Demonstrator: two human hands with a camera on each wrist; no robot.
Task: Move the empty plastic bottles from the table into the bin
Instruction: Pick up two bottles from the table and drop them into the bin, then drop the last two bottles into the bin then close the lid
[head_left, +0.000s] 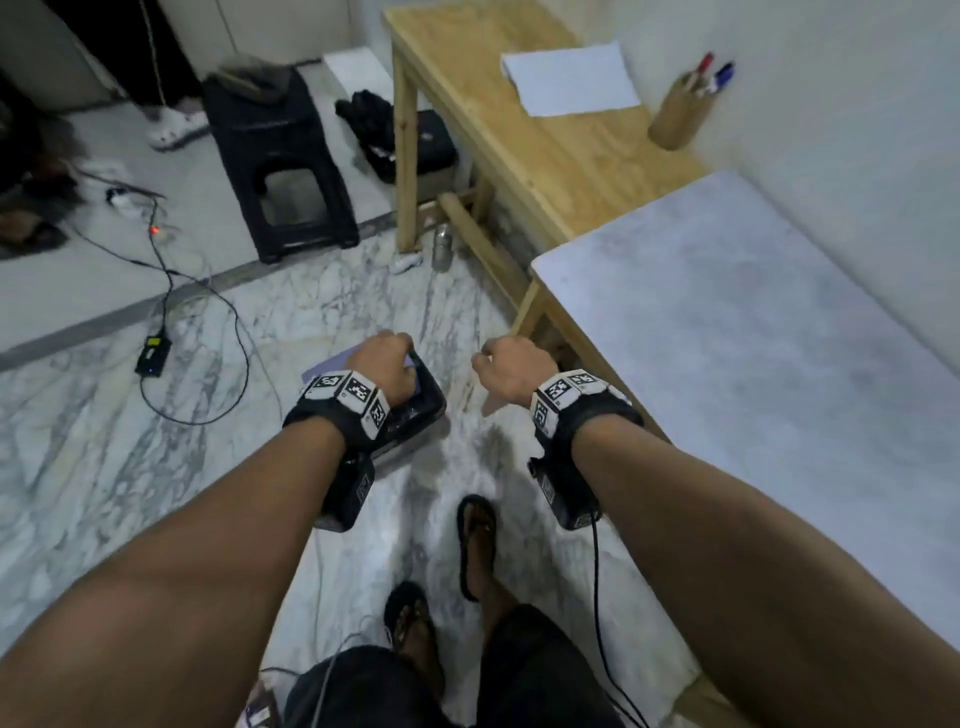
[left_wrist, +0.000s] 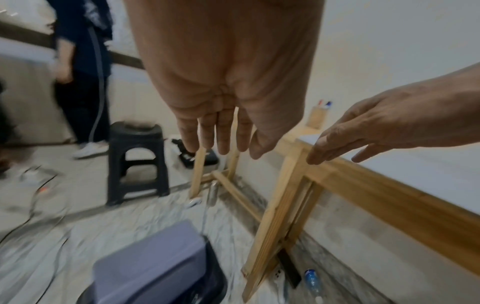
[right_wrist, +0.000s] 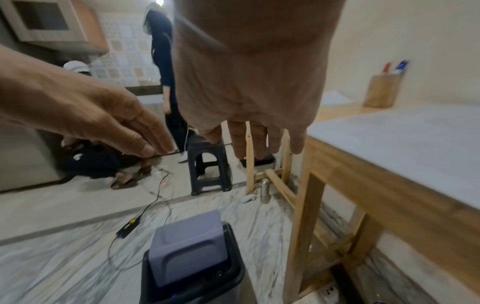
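Two tables (head_left: 769, 332) (head_left: 524, 156) – one bin (right_wrist: 192, 263), one stool (head_left: 280, 171)

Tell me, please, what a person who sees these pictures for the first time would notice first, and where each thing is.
First come the two bare hands, left hand and right hand, held out empty above the floor, fingers straight and relaxed. Just below the left hand stands the dark bin with its grey lid, beside the leg of the grey-topped table, whose visible top carries nothing.
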